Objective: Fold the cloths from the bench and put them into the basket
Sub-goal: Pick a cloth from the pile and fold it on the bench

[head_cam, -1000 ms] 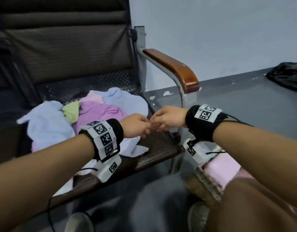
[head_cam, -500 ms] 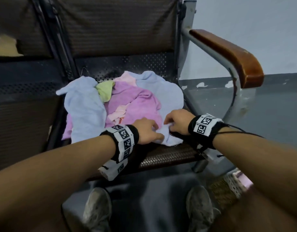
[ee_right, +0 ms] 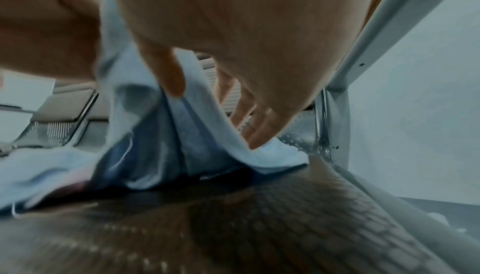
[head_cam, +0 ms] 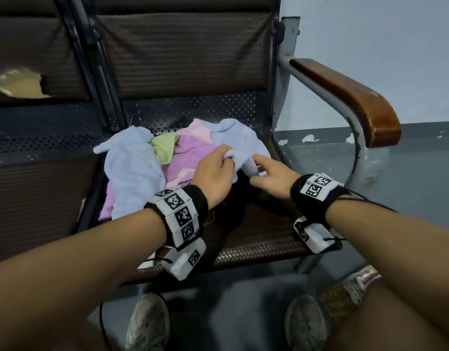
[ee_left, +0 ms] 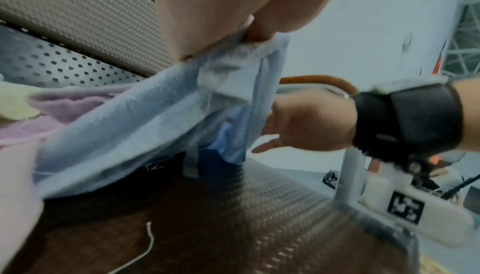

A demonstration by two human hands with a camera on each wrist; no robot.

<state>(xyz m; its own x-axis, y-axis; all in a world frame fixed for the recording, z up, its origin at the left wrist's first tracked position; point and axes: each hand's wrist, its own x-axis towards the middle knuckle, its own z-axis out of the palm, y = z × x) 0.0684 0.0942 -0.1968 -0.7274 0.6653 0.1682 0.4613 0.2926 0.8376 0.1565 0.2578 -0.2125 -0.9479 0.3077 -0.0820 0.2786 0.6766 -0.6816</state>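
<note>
A heap of cloths lies on the bench seat [head_cam: 256,239]: a light blue cloth [head_cam: 240,145] on the right, another light blue one [head_cam: 127,168] on the left, with purple [head_cam: 190,153], green [head_cam: 164,148] and pale pink [head_cam: 198,127] cloths between them. My left hand [head_cam: 228,158] grips a bunched fold of the right light blue cloth [ee_left: 155,118] and holds it raised off the seat. My right hand [head_cam: 255,171] holds the same cloth [ee_right: 202,134] just beside it, thumb on one side and fingers on the other. The woven basket [head_cam: 345,295] shows at the lower right, mostly hidden by my right arm.
A wooden armrest [head_cam: 345,97] on a grey metal frame rises right of the seat. The bench backrest [head_cam: 183,54] stands behind the heap, and a second seat [head_cam: 36,188] lies to the left. My two shoes [head_cam: 147,323] [head_cam: 304,323] rest on the grey floor below.
My view swung left from the armrest to the heap. Both hands moved onto the right light blue cloth, and the left hand has lifted a fold of it.
</note>
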